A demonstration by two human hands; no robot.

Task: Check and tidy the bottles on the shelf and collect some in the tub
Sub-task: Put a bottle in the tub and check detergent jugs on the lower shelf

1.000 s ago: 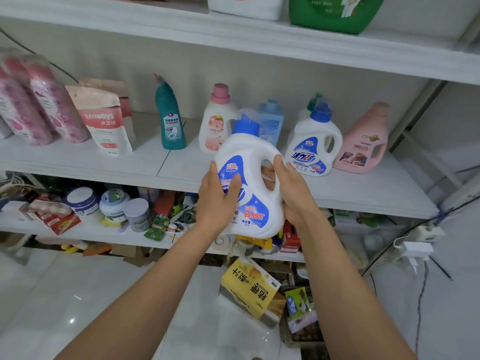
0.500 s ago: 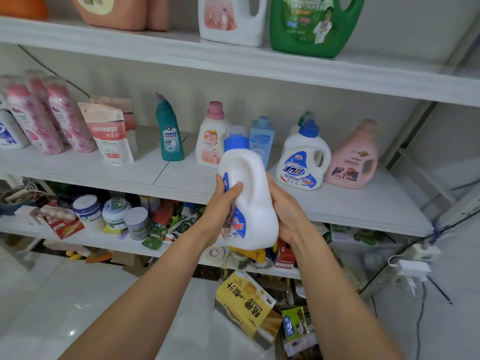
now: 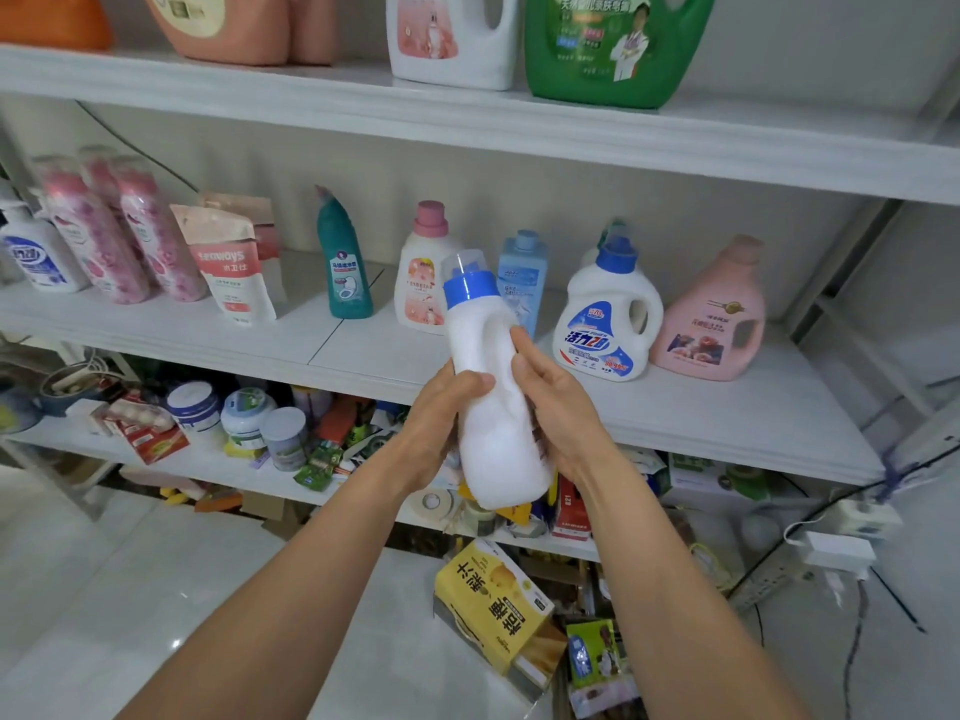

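Holding blue-capped white bottle (image 3: 498, 444).

- held bottle (image 3: 493, 407): plain white, blue cap
- toilet cleaner (image 3: 343, 262): teal
- big jug (image 3: 613, 44) up top: green
- carton (image 3: 488, 605) on floor: yellow

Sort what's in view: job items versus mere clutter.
Job: white plastic blue-capped detergent bottle, held by left hand and right hand; its labelled twin on the white middle shelf; pink handled jug; teal toilet-cleaner bottle.
Clutter: yellow cardboard carton; round tins; white plug adapter.
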